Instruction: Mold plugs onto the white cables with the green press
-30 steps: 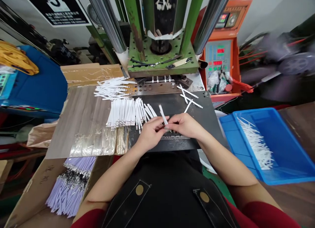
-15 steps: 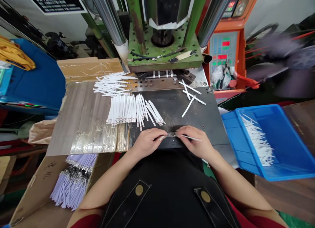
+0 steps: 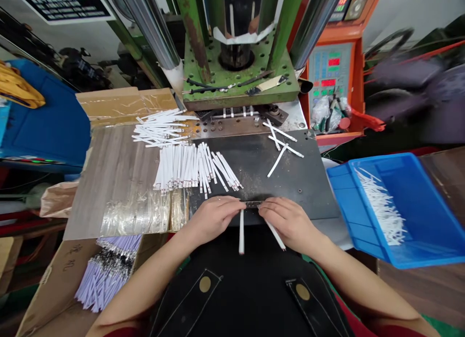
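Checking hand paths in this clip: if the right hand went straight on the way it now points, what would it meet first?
Probably the small dark metal piece just ahead of the fingertips of the right hand. The fingers may be touching it, though depth is hard to judge from this view.

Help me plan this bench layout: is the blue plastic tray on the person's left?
No, the blue plastic tray sits on the person's right, beyond the right hand, and holds a heap of white strips.

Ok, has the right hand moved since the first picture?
Yes, the right hand moved back, away from the green press, to the black plate's near edge.
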`<action>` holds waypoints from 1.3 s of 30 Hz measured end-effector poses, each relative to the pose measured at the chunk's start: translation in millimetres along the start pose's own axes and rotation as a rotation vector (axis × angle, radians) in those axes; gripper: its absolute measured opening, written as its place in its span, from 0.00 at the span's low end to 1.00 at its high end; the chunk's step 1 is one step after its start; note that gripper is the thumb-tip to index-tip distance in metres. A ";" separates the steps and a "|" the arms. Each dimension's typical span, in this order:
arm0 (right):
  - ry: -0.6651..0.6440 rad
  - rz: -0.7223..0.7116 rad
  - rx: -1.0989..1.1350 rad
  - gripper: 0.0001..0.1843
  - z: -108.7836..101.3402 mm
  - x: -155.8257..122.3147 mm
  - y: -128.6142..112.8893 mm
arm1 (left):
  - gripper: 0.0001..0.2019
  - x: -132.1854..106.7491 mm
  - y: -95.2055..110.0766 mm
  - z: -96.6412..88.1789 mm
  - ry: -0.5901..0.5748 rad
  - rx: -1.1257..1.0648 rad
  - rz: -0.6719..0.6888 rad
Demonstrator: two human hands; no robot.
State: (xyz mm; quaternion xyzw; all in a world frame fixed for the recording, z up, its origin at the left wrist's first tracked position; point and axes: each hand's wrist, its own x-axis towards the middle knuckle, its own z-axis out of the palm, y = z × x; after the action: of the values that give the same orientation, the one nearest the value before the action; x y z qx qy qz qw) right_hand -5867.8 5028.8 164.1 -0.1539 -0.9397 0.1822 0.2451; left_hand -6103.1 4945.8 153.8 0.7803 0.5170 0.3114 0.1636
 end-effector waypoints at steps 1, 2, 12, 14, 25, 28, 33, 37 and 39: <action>-0.001 0.006 0.021 0.13 -0.1 -0.1 0.7 | 0.12 2.5 -3.0 -4.3 -0.018 0.031 -0.004; 0.005 0.017 0.042 0.13 -0.1 -0.3 1.4 | 0.13 6.8 -6.1 -8.6 -0.043 0.083 -0.024; 0.043 0.071 0.108 0.10 7.7 2.4 3.6 | 0.14 46.8 -29.5 -16.1 -0.408 0.321 -0.097; 0.015 0.043 0.048 0.10 9.4 2.2 1.1 | 0.15 38.1 -32.5 -14.8 -0.381 0.342 -0.058; -0.265 0.276 0.209 0.05 1.2 45.6 34.5 | 0.10 43.2 -31.5 -18.8 -0.424 0.377 -0.079; -0.350 0.361 0.021 0.14 19.1 73.3 28.1 | 0.13 39.5 -31.4 -25.4 -0.379 0.343 -0.033; -0.462 0.485 -0.020 0.18 33.9 88.9 25.4 | 0.10 4.7 -25.3 -40.5 -0.044 0.097 -0.017; -0.368 0.517 0.076 0.19 16.9 71.3 38.8 | 0.05 -15.7 -19.9 -38.8 0.149 0.013 -0.151; -0.263 0.483 0.153 0.13 4.4 54.6 42.5 | 0.07 -17.0 -20.3 -30.6 0.234 -0.048 -0.293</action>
State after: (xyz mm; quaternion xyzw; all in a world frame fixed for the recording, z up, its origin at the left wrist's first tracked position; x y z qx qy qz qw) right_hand -5907.1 5086.0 164.8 -0.3292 -0.8831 0.3243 0.0814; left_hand -6142.1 4936.6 159.7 0.6510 0.6331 0.3851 0.1647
